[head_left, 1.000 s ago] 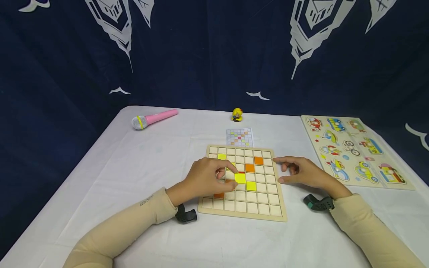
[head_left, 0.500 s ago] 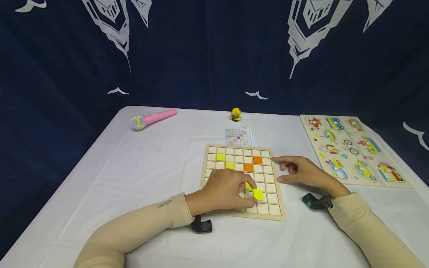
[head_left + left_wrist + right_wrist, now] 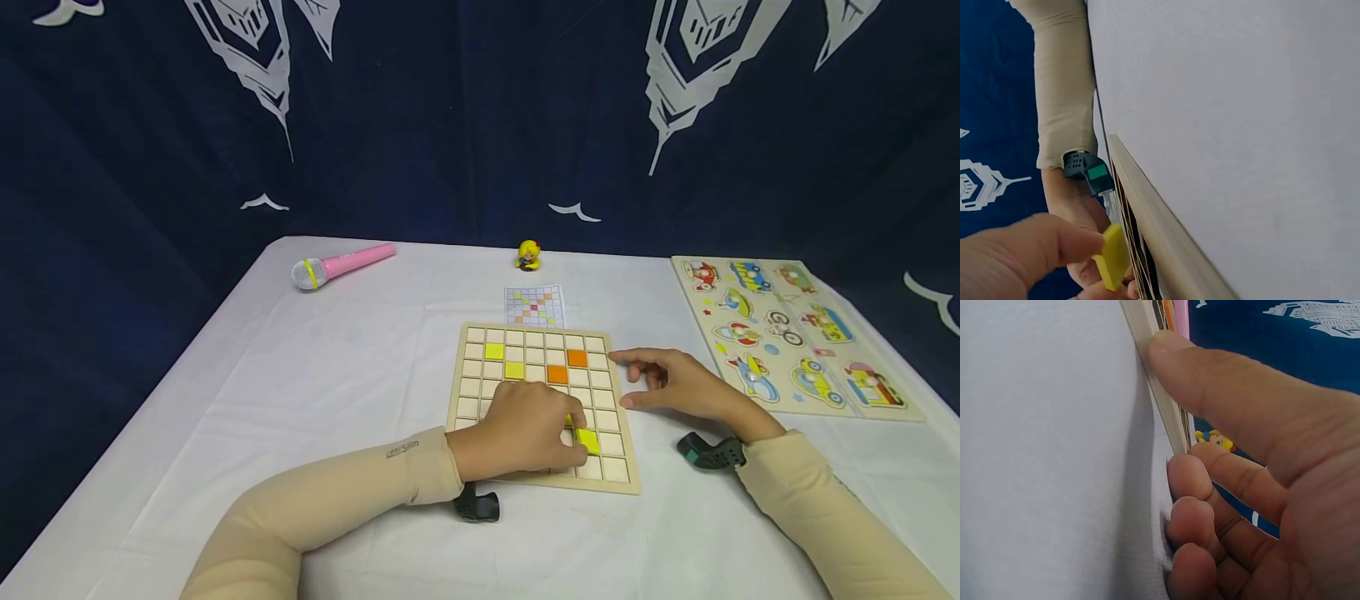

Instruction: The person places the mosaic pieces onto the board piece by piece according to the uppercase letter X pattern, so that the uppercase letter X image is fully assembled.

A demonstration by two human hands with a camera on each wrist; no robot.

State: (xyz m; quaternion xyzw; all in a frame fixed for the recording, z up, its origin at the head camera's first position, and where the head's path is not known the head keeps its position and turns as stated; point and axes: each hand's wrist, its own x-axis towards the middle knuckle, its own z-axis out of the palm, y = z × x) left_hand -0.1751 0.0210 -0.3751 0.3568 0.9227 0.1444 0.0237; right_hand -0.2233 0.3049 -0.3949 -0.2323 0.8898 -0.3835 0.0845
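Observation:
My left hand [image 3: 525, 427] pinches a yellow square tile [image 3: 588, 442] between thumb and index finger, low over the lower right of a wooden grid board [image 3: 626, 450]. In the left wrist view the tile [image 3: 1114, 257] stands tilted at the board's frame. Orange tiles [image 3: 577, 358] and yellow tiles [image 3: 494, 352] lie in some of the board's cells; my left hand covers others. With thumb and index fingertip, my right hand [image 3: 678, 387] touches the board's right edge. Its other fingers are bent and hold nothing, as the right wrist view shows.
A printed card with a coloured grid [image 3: 534, 307] lies just behind the board. Further back are a small yellow-haired figurine [image 3: 528, 256] and a pink toy microphone [image 3: 345, 265]. At the right lies a vehicle picture puzzle [image 3: 795, 350].
With the yellow tile, my left hand has moved right and toward the front of the board, and the tile now tilts down at a cell. My right hand stays at the edge.

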